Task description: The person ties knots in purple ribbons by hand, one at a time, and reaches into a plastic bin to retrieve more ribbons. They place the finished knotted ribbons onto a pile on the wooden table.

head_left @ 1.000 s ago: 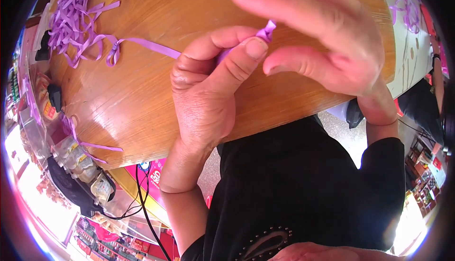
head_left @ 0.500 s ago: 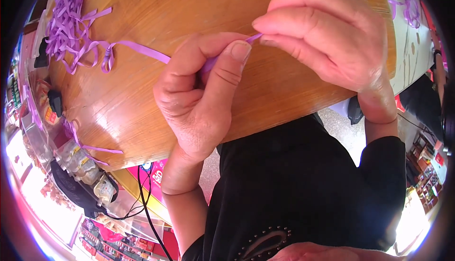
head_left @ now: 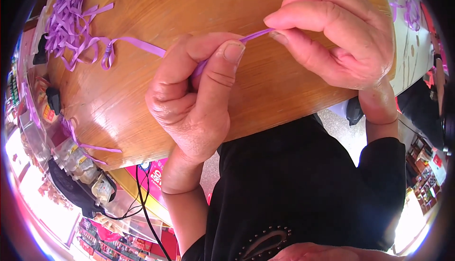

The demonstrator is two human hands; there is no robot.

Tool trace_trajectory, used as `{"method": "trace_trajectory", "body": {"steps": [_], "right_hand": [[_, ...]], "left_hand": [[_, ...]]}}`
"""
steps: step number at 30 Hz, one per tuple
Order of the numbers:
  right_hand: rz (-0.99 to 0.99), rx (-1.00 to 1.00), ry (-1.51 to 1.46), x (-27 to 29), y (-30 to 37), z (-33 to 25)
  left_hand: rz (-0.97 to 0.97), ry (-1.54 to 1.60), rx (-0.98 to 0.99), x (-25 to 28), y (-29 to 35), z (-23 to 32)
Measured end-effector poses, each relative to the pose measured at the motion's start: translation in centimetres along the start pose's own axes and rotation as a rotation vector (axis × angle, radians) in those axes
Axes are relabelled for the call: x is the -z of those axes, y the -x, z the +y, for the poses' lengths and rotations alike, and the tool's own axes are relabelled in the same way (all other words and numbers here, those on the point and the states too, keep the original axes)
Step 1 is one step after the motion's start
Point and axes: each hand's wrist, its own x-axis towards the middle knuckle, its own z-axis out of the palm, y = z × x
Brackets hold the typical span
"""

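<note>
A narrow purple ribbon (head_left: 257, 35) stretches between my two hands above the wooden table. My left hand (head_left: 192, 95) pinches it between thumb and forefinger, and the band runs back through the curled fingers. From there it trails left to a tangled heap of purple ribbon (head_left: 68, 21) on the table's far left. With thumb and fingertips my right hand (head_left: 339, 36) grips the ribbon a short way to the right of the left thumb. Another bit of purple ribbon shows above the right hand, partly hidden by it.
The round-edged wooden table (head_left: 128, 133) fills the upper middle. More ribbon ends (head_left: 99, 148) hang over its left edge. At the right, a loose ribbon bundle (head_left: 406, 9) lies on a white surface. A black cable (head_left: 142, 204) and a pink-and-yellow box (head_left: 152, 180) are below the table's left edge.
My hands have drawn apart, the left slightly left and the right slightly right. A longer taut stretch of ribbon shows between them.
</note>
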Motion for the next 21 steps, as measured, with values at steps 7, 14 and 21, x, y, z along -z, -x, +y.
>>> {"method": "trace_trajectory", "body": {"steps": [7,14,21], "right_hand": [[0.105,-0.184,-0.321,-2.0,0.9,1.0],[0.038,-0.371,-0.495,0.4,0.8,0.6],[0.153,-0.187,-0.47,-1.4,1.0,0.1]], "left_hand": [[0.043,0.16,0.078,0.8,0.1,-0.3],[0.067,0.267,0.138,0.5,-0.1,-0.3],[0.038,0.202,0.103,0.4,0.2,-0.2]]}}
